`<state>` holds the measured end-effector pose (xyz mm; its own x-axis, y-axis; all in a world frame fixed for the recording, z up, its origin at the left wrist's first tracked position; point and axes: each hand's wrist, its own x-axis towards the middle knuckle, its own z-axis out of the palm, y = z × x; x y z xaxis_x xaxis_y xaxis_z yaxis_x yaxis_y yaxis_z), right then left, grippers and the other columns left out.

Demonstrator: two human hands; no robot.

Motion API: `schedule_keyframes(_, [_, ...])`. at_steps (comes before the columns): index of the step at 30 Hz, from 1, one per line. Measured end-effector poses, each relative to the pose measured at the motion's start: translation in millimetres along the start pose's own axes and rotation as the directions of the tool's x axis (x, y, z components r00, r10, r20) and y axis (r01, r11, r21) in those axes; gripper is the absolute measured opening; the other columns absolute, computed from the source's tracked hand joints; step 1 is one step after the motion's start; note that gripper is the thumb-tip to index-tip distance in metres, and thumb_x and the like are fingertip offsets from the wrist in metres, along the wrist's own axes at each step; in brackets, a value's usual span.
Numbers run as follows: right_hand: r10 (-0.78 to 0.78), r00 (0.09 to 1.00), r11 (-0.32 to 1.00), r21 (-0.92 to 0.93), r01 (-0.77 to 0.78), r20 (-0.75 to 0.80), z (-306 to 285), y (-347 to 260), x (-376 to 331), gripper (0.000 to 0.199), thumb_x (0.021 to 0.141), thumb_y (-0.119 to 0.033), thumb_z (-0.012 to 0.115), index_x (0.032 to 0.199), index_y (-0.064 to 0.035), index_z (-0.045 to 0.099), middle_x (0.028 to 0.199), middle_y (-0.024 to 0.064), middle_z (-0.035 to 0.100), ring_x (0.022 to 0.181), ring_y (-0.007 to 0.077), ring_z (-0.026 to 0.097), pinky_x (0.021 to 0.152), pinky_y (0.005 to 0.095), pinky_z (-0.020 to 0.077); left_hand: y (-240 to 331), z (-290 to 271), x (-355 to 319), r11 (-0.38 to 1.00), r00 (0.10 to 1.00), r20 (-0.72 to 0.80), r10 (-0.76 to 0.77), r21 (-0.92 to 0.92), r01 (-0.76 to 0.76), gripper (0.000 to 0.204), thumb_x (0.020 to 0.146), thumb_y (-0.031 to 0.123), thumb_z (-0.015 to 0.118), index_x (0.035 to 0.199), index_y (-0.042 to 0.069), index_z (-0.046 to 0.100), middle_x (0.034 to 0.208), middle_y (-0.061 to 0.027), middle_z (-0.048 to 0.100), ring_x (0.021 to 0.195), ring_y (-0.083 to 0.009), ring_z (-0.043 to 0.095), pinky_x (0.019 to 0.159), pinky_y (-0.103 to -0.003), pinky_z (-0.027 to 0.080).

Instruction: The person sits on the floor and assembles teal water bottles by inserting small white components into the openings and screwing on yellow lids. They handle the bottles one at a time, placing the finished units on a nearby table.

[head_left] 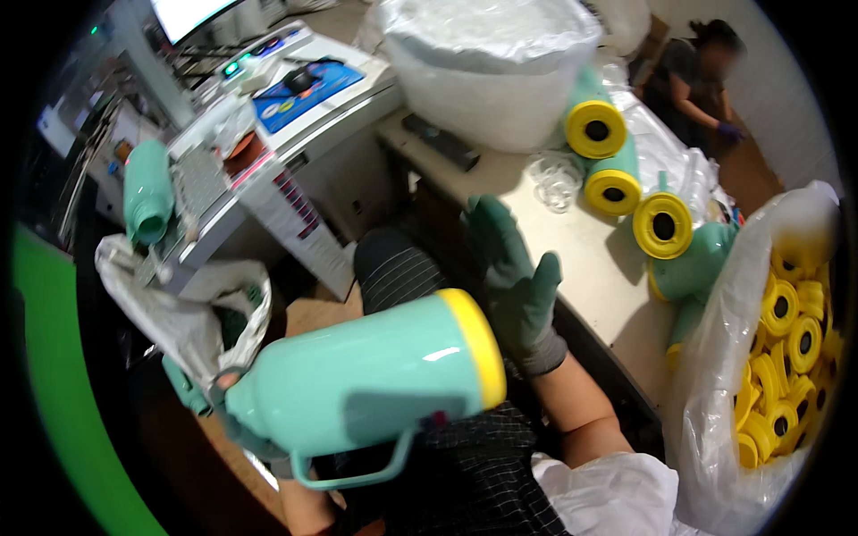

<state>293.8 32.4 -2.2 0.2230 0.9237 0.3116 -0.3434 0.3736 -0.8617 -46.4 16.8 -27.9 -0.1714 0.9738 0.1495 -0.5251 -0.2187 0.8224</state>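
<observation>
A mint-green jug body [357, 380] with a yellow base ring lies sideways over my lap, handle hanging down. My left hand [234, 406], in a dark green glove, grips its narrow neck end at the lower left. My right hand [518, 281], also gloved, is raised with fingers spread just past the yellow end, holding nothing. It hovers beside the edge of the beige table [590, 259].
Three more green jugs with yellow ends [617, 174] lie on the table. A clear bag of yellow rings [786, 357] stands at the right. A large plastic-wrapped bundle [492, 71], a machine with a blue panel [304, 94] and another person [697, 76] are behind.
</observation>
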Motion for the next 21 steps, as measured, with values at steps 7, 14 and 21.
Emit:
schedule_keyframes(7, [0.231, 0.970, 0.901, 0.359, -0.243, 0.075, 17.4, 25.8, -30.0, 0.103, 0.099, -0.081, 0.027, 0.166, -0.0031, 0.017, 0.170, 0.0167, 0.023, 0.156, 0.0293, 0.026, 0.128, 0.0434, 0.0192, -20.8, 15.2, 4.3, 1.000, 0.997, 0.071, -0.026, 0.017, 0.025, 0.042, 0.109, 0.033, 0.046, 0.138, 0.004, 0.051, 0.129, -0.0120, 0.061, 0.115, -0.0239, 0.064, 0.097, -0.037, 0.055])
schedule_keyframes(14, [0.084, 0.982, 0.996, -0.021, -0.089, -0.170, 24.2, 15.3, -49.4, 0.062, 0.105, -0.035, 0.054, 0.154, 0.0007, 0.042, 0.149, 0.0176, 0.048, 0.136, 0.0238, 0.049, 0.119, 0.0397, 0.0365, -17.8, -3.9, 8.6, 0.968, 0.996, 0.022, 0.085, 0.237, -0.087, 0.050, 0.110, 0.033, 0.043, 0.151, 0.005, 0.044, 0.139, -0.0135, 0.058, 0.125, -0.0243, 0.060, 0.107, -0.039, 0.051])
schedule_keyframes(21, [0.097, 0.861, 0.994, 0.008, -0.107, -0.500, -49.7, 2.2, -35.6, 0.053, 0.103, -0.032, 0.064, 0.145, -0.0011, 0.053, 0.130, 0.0118, 0.065, 0.118, 0.0200, 0.061, 0.104, 0.0381, 0.0507, -27.9, 55.1, -11.5, 0.941, 0.997, 0.023, -0.075, 0.333, 0.063, 0.052, 0.101, 0.018, 0.051, 0.150, 0.002, 0.041, 0.133, -0.0113, 0.052, 0.119, -0.0204, 0.053, 0.097, -0.036, 0.049])
